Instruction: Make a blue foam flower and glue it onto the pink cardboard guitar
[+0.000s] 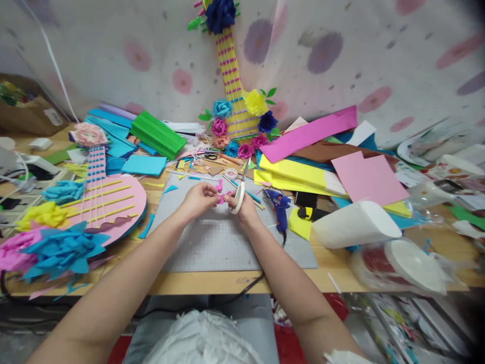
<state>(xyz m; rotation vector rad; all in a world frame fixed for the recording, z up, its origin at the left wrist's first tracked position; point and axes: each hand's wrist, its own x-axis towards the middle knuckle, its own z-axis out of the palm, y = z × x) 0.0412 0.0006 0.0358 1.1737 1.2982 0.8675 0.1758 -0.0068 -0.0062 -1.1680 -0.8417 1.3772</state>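
Observation:
My left hand (200,198) is closed, its fingertips pinching a small magenta paper piece (221,199) above the grey cutting mat (212,247). My right hand (248,207) is closed around white-handled scissors (240,194), their blades pointing away from me and up. The thumb and finger of this hand also touch the right end of the magenta piece. Just beyond the hands lie a round white disc (231,174) and paper scraps. A blue glue gun (280,207) rests on the mat to the right of my right hand.
A yellow paper guitar (232,81) with flowers leans on the back curtain. On the left lies a pink paper guitar (129,194) beside blue paper flowers (66,250). Green crepe paper (157,135), yellow paper (295,172) and a white cylinder (358,225) surround the mat.

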